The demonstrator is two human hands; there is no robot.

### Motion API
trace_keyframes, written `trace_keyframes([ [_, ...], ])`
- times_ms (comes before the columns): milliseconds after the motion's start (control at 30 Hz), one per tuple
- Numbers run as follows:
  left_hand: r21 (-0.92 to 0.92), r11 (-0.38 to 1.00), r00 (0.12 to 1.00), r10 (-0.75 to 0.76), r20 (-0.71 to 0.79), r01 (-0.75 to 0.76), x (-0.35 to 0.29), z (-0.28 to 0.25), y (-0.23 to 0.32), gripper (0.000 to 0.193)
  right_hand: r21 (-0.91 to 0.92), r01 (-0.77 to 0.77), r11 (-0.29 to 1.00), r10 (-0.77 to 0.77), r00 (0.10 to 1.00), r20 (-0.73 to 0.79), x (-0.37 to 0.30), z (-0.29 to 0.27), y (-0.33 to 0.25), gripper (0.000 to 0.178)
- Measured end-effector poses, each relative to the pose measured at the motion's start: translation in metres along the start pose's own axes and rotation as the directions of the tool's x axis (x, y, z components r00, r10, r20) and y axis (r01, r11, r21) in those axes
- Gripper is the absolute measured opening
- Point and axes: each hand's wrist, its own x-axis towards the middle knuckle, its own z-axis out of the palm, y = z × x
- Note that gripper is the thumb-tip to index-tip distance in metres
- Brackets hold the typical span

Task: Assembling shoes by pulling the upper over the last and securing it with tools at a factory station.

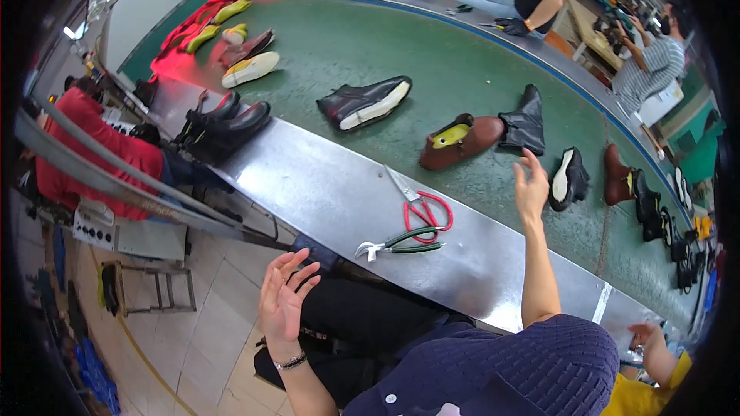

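My right hand (pixel 530 189) reaches over the green conveyor belt, its fingers apart and holding nothing. Its fingertips are just below a black ankle boot (pixel 526 125); whether they touch it I cannot tell. Against that boot rests a brown shoe (pixel 462 141) with a yellow-green last inside. A black shoe with a white sole (pixel 569 179) lies to the right of the hand. My left hand (pixel 282 296) is raised short of the metal ledge, empty, with its fingers loosely spread. On the ledge are red-handled scissors (pixel 420 204) and green-handled pliers (pixel 401 243).
Another black shoe (pixel 366 103) lies on its side on the belt (pixel 308 46). Black shoes (pixel 227 123) stand at the ledge's left end. Farther right are a brown boot (pixel 618 175) and several black shoes. A person in red (pixel 116 139) sits left; a yellow sleeve (pixel 651 389) shows lower right.
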Motion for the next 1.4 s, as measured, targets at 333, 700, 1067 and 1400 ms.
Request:
trace_keyframes([
  [333, 0.052, 0.994, 0.993, 0.100, -0.066, -0.097, -0.041, -0.010, 0.000, 0.039, 0.090, 0.159, 0.983, -0.178, 0.944, 0.277, -0.001, 0.116, -0.113, 0.031],
  [700, 0.772, 0.549, 0.947, 0.215, 0.240, -0.320, -0.026, 0.039, 0.021, 0.083, 0.816, -0.306, 0.491, -0.395, 0.756, 0.522, 0.029, -0.059, -0.232, 0.024],
  [1067, 0.699, 0.603, 0.893, 0.435, 0.118, -0.386, -0.099, -0.001, 0.001, 0.128, 0.629, -0.581, 0.516, -0.785, -0.026, 0.619, -0.098, -0.024, -0.396, 0.028],
  [1400, 0.397, 0.867, 0.890, 0.405, -0.212, -0.300, -0.161, -0.041, -0.074, 0.135, 0.562, -0.523, 0.641, -0.758, -0.311, 0.574, -0.183, -0.003, -0.393, 0.031],
])
